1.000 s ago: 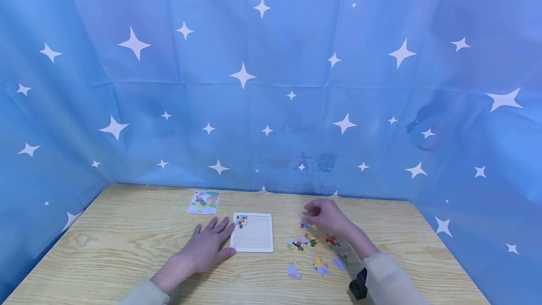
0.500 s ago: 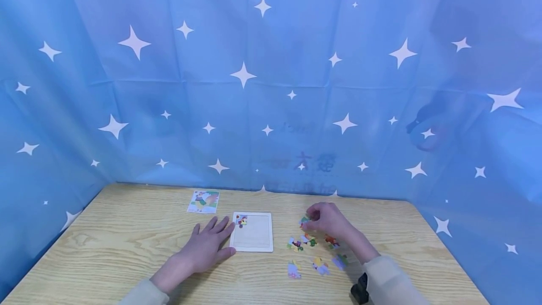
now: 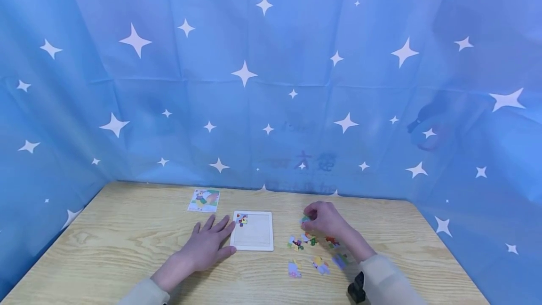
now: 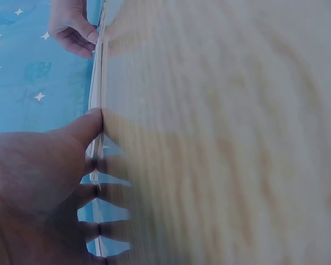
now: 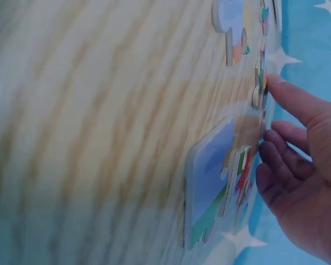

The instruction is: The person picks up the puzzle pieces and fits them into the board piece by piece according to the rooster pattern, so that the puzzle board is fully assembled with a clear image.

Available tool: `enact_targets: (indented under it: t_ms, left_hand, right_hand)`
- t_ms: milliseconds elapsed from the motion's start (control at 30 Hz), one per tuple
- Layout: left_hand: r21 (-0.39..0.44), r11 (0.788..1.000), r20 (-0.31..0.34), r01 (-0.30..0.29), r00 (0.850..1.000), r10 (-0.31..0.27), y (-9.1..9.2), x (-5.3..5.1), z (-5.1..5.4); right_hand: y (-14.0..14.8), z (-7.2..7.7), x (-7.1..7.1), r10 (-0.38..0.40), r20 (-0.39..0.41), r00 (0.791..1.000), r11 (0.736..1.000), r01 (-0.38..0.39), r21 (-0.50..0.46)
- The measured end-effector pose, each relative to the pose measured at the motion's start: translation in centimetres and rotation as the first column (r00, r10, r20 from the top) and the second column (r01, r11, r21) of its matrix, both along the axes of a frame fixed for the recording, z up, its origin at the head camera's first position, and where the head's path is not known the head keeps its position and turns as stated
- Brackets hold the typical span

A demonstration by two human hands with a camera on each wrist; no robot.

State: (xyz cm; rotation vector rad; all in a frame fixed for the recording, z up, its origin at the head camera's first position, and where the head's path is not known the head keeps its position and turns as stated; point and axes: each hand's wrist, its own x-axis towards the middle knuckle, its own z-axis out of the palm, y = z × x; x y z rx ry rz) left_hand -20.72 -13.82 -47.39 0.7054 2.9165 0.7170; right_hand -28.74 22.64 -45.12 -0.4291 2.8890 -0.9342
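Blue curtain [image 3: 279, 107] with white stars fills the top of the frame, and below it runs my wooden table [image 3: 106, 244]. One picture card [image 3: 204, 200] lies left of centre, near the table's far edge. Just right and lower sits one white tray [image 3: 258, 239], with one patch of puzzle [image 3: 242, 220] in its upper left corner.

My left hand [image 3: 207, 248] is spread flat, fingers straight and apart, tips at the tray's left edge and thumb by its lower left corner. Over to the right of centre, my right hand [image 3: 326, 220] is bent, thumb and forefinger pinching one greenish puzzle piece [image 3: 304, 219] low over the table.

What's in the way? My right hand and forearm, partly covering a red piece [image 3: 330, 241]. A black object [image 3: 357, 288] sits beside my right cuff [image 3: 368, 267], lower right.

Now the count: two hands, one card, one tray, one piece pinched. At least six more lie loose, red one included: a small cluster [image 3: 295, 243] below my thumb, where I can't tell the exact number, and three pieces nearer the bottom, the middle one yellow and lilac [image 3: 320, 266].
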Motion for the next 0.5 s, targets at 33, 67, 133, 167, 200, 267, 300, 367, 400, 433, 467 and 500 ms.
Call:
enact_targets:
  t_ms: [33,67,133,167,200,267,300,367,400,433,467,500]
  left_hand:
    - [-0.002,1.000,-0.002,0.000,1.000,0.000,0.01,-0.03,0.00]
    - [-0.003,1.000,-0.004,0.001,1.000,-0.001,0.01,-0.05,0.01]
    - [-0.006,1.000,-0.007,0.003,1.000,-0.003,0.01,-0.08,-0.01]
    - [-0.007,1.000,-0.009,0.003,1.000,-0.003,0.00,-0.10,-0.04]
    - [-0.009,1.000,-0.010,0.003,1.000,-0.003,0.00,-0.11,-0.06]
    - [-0.012,1.000,-0.013,0.003,1.000,-0.003,-0.01,-0.08,-0.09]
    - [-0.013,1.000,-0.013,0.003,1.000,-0.003,-0.01,-0.07,-0.10]
    - [-0.013,1.000,-0.013,0.001,1.000,-0.001,0.00,-0.03,-0.08]
    - [-0.012,1.000,-0.012,0.000,1.000,0.000,0.01,-0.02,-0.06]
    - [-0.012,1.000,-0.010,-0.001,1.000,0.001,0.02,-0.01,-0.03]
    - [-0.011,1.000,-0.009,-0.002,1.000,0.002,0.03,-0.01,-0.01]
    - [-0.011,1.000,-0.007,-0.002,1.000,0.002,0.05,-0.01,0.02]
  right_hand:
    - [0.00,-0.01,-0.02,0.005,0.001,1.000,1.000,-0.005,-0.002]
    - [-0.03,0.02,-0.05,0.008,0.001,1.000,1.000,-0.008,-0.003]
    - [-0.10,0.16,-0.03,0.015,0.007,1.000,1.000,-0.015,-0.002]
    - [-0.12,0.22,-0.03,0.021,0.008,1.000,1.000,-0.021,0.002]
    - [-0.16,0.33,0.00,0.026,0.011,1.000,1.000,-0.026,0.002]
    - [-0.23,0.50,0.04,0.034,0.015,0.999,0.999,-0.034,0.011]
    - [-0.26,0.58,0.07,0.036,0.018,0.999,0.999,-0.037,0.014]
    - [-0.29,0.66,0.08,0.036,0.020,0.999,0.999,-0.036,0.018]
    - [-0.31,0.69,0.08,0.032,0.022,0.999,0.999,-0.032,0.020]
    - [-0.31,0.70,0.08,0.030,0.021,0.999,0.999,-0.031,0.023]
    - [-0.32,0.71,0.07,0.021,0.023,1.000,0.999,-0.021,0.024]
    - [-0.34,0.72,0.07,0.013,0.025,1.000,1.000,-0.014,0.022]
